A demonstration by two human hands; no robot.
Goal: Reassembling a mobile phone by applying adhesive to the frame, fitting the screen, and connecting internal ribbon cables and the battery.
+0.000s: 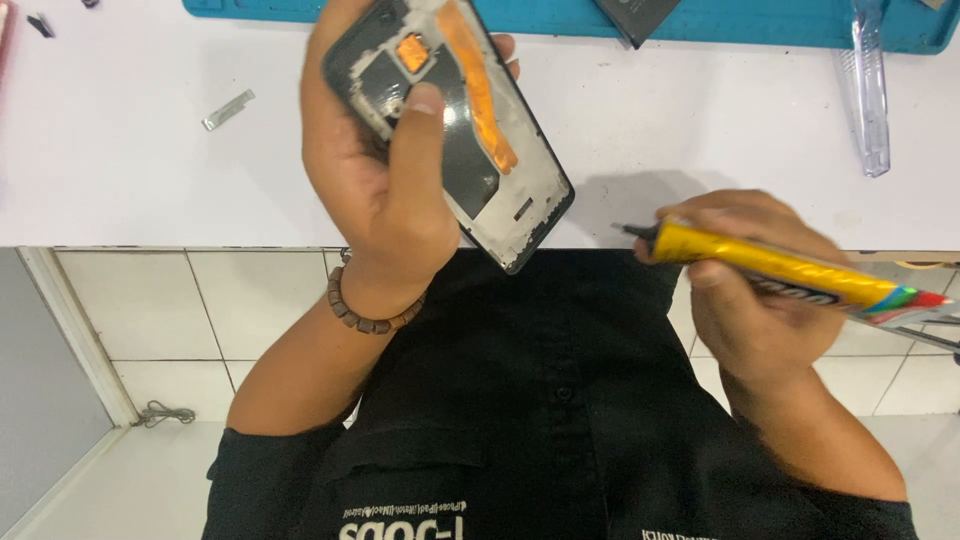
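My left hand (375, 175) holds an opened phone frame (505, 195) up over the white table edge, thumb pressed on its inner face. The frame is black with a grey rim, an orange flex strip (478, 85) running down it and an orange patch near the top. My right hand (745, 290) grips a yellow glue tube (790, 268) with a thin black nozzle that points left toward the phone's lower corner, a short gap away. A brown bead bracelet (360, 315) circles my left wrist.
A teal work mat (760, 22) lies along the far table edge with a dark part (635, 15) on it. Clear plastic tweezers (872, 95) lie at the right, a small metal bracket (228, 110) at the left. White floor tiles show below the table.
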